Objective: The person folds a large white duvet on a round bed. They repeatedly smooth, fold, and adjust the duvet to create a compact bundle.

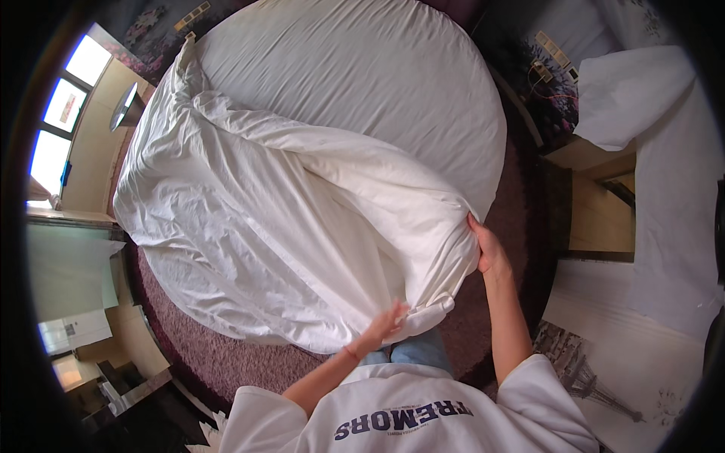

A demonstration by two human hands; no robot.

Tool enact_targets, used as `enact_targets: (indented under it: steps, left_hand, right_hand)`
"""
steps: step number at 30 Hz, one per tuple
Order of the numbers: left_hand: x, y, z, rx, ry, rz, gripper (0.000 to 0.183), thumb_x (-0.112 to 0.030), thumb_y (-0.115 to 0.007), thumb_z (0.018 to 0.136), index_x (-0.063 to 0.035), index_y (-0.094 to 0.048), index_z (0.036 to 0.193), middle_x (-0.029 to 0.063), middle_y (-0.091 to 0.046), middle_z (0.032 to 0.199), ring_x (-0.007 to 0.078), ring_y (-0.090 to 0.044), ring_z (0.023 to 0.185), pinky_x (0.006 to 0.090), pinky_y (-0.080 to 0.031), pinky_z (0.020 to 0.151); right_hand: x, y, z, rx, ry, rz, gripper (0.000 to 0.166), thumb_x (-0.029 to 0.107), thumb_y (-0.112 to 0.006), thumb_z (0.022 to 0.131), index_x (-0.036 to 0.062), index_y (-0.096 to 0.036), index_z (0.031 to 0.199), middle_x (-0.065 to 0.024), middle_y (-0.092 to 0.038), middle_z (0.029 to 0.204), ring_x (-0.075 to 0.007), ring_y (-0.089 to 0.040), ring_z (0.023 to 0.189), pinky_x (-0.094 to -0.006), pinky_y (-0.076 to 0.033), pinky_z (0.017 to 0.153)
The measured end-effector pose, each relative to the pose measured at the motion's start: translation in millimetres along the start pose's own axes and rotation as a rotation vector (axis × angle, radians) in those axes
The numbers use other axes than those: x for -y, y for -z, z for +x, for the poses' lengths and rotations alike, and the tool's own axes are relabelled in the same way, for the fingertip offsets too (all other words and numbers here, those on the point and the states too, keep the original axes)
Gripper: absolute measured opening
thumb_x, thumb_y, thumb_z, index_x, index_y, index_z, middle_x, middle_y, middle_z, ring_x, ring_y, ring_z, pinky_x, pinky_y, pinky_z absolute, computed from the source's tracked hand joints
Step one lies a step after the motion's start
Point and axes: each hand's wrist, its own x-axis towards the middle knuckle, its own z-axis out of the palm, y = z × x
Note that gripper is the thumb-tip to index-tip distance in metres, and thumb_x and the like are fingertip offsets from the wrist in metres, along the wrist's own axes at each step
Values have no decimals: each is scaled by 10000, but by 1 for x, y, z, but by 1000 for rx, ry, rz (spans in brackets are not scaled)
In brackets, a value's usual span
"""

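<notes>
A round bed fills the middle of the view, with a fitted white sheet (362,85) pulled fairly smooth over its far side. Across the near and left side lies a loose white cloth cover (266,226), creased and bunched in a diagonal fold. My right hand (488,248) grips the cover's edge at the bed's right side, thumb on top. Close to my body, my left hand (391,321) is over the near edge of the cover beside a rolled bit of cloth. Its fingers are blurred and apart, holding nothing visible; contact with the cloth is unclear.
Purple shaggy carpet (226,351) surrounds the bed. At left are a window (65,105) and a dark tapered stand (131,107) with a shiny top. White sheeting (674,187) drapes over furniture at right, near wall sockets (552,50) with a plugged-in cable.
</notes>
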Motion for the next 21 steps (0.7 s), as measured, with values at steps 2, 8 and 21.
enact_targets:
  steps: [2, 8, 21]
  left_hand:
    - [-41, 10, 12, 282, 310, -590, 574, -418, -462, 960, -19, -351, 1359, 108, -597, 1161, 124, -617, 920, 190, -478, 636]
    - [-51, -8, 12, 54, 138, -501, 282, -287, -516, 952, -58, -572, 1106, 12, -620, 919, 81, -583, 756, 208, -474, 569]
    - [-126, 66, -13, -157, -132, -583, 266, -201, -500, 964, -61, -489, 1190, -26, -598, 999, 62, -579, 905, 220, -490, 739]
  right_hand:
    - [-6, -1, -6, 23, -38, 40, 498, 367, -573, 907, 25, -505, 1263, -75, -582, 1197, -193, -548, 1073, -325, -441, 912]
    - [7, -4, -19, -88, 72, -293, 546, 406, -577, 896, -1, -509, 1254, -98, -593, 1171, -195, -567, 1048, -324, -456, 889]
    - [8, -18, -40, 76, -82, -386, 601, 453, -546, 901, -50, -507, 1227, -125, -604, 1120, -176, -593, 976, -297, -480, 818]
